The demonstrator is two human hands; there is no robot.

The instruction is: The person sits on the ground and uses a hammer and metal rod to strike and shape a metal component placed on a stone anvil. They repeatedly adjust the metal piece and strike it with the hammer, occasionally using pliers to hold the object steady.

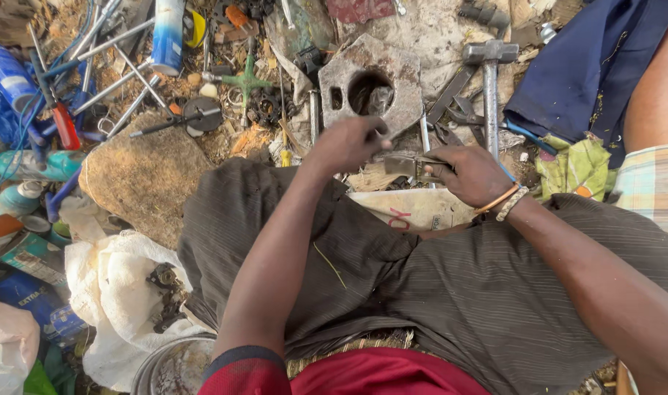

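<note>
I sit on the ground and look down at my lap in dark striped trousers. My right hand (471, 174), with bands on the wrist, grips a small flat metal part (410, 165) in front of my knees. My left hand (346, 144) pinches the other end of that same part with closed fingers. Just beyond my hands lies a grey metal plate (403, 91) with a large round hole.
A hammer (490, 80) and pliers (462, 117) lie at the upper right. Long socket wrenches (111, 84), spray cans (168, 33) and a flat stone (140, 175) are on the left. A white bag (122, 292) holds a chain. Another person's leg (659, 95) is at the right.
</note>
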